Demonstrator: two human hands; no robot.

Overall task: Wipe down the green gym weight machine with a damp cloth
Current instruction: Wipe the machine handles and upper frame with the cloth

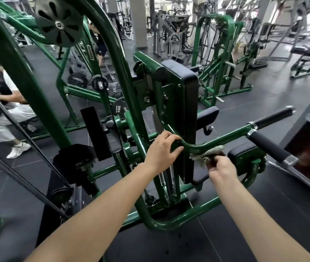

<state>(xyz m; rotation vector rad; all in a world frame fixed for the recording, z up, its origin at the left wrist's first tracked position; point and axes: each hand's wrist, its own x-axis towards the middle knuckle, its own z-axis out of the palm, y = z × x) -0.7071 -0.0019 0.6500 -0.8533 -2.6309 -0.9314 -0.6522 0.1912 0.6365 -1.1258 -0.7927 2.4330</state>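
Observation:
The green weight machine [101,59] fills the left and middle of the head view, with black pads and a curved green handle bar [224,138] that runs right to black grips. My left hand [161,150] grips this bar at its bend, fingers curled over the tube. Just to the right, my right hand [221,168] holds a grey-brown cloth [206,153] pressed against the underside of the same bar.
A black seat pad [245,150] sits right of my right hand. A 20 kg plate [119,108] hangs on the frame. A person in white [2,114] crouches at the left. More machines [216,53] stand behind on the dark tiled floor [254,214].

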